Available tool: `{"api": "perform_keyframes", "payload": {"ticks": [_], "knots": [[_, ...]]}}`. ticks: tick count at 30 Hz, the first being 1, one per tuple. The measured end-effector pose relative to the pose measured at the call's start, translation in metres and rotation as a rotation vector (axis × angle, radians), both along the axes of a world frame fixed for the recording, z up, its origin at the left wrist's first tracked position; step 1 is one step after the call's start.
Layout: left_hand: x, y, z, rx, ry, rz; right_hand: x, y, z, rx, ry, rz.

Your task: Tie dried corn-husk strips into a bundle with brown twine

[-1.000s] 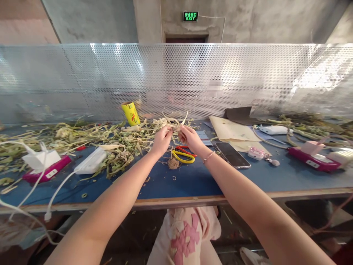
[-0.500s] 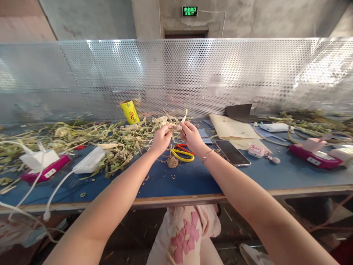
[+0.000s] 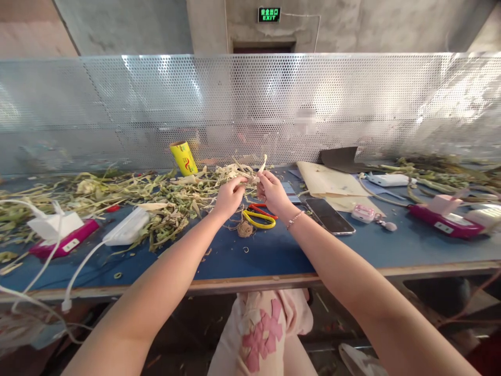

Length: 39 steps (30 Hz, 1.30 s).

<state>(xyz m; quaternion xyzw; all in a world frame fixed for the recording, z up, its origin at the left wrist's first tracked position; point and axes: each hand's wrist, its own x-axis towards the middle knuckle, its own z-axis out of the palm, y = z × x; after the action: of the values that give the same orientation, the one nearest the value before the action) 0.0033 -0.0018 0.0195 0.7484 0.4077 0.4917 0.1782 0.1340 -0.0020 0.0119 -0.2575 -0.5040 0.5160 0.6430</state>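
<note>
Both my hands meet above the middle of the blue table. My right hand (image 3: 273, 191) is closed in a pinch on a pale dried plant strip (image 3: 263, 162), whose end sticks up past the fingers. My left hand (image 3: 230, 196), fingers also pinched together, grips pale strands of the same dried plant close beside it. Below the hands lie scissors (image 3: 261, 221) with yellow and red handles. A small ball of brown twine (image 3: 245, 228) touches them. Behind and left of my left hand spreads a heap of dried leaves and stalks (image 3: 168, 209).
Right of my hands lie a phone (image 3: 330, 216), a pink earphone case (image 3: 363, 213) and brown paper (image 3: 332, 180). Magenta power strips (image 3: 446, 225) with plugs and cables sit toward both sides. A yellow tube (image 3: 183, 158) stands before the perforated metal screen (image 3: 156, 109).
Hardly anything differs. Both hands keep their pinch, and the fingers have shifted very slightly around the pale strip.
</note>
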Motion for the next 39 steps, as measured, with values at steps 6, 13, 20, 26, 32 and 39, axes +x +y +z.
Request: {"api": "perform_keyframes", "payload": {"ticks": [6,13,20,26,32,39], "knots": [[-0.0010,0.0033,0.0000,0.114,0.040,-0.005,-0.0005,-0.0018,0.0012,-0.034,-0.007,0.008],[-0.0043,0.0072,0.0008,-0.055,-0.071,-0.162,-0.0019,-0.0035,0.0021,-0.101,0.039,0.033],[-0.0043,0.0082,0.0028,-0.109,-0.093,-0.174,-0.0045,-0.0046,0.0012,-0.097,0.036,0.029],[-0.0028,0.0076,0.0004,-0.098,-0.038,-0.134,-0.0066,-0.0043,0.0013,-0.101,0.075,0.020],[-0.0024,0.0048,0.0017,-0.067,0.006,-0.102,-0.0060,-0.0046,0.0010,-0.104,0.092,0.043],[-0.0042,0.0051,-0.0034,0.006,0.063,-0.073,-0.0051,-0.0027,-0.0002,-0.101,0.062,0.056]]}}
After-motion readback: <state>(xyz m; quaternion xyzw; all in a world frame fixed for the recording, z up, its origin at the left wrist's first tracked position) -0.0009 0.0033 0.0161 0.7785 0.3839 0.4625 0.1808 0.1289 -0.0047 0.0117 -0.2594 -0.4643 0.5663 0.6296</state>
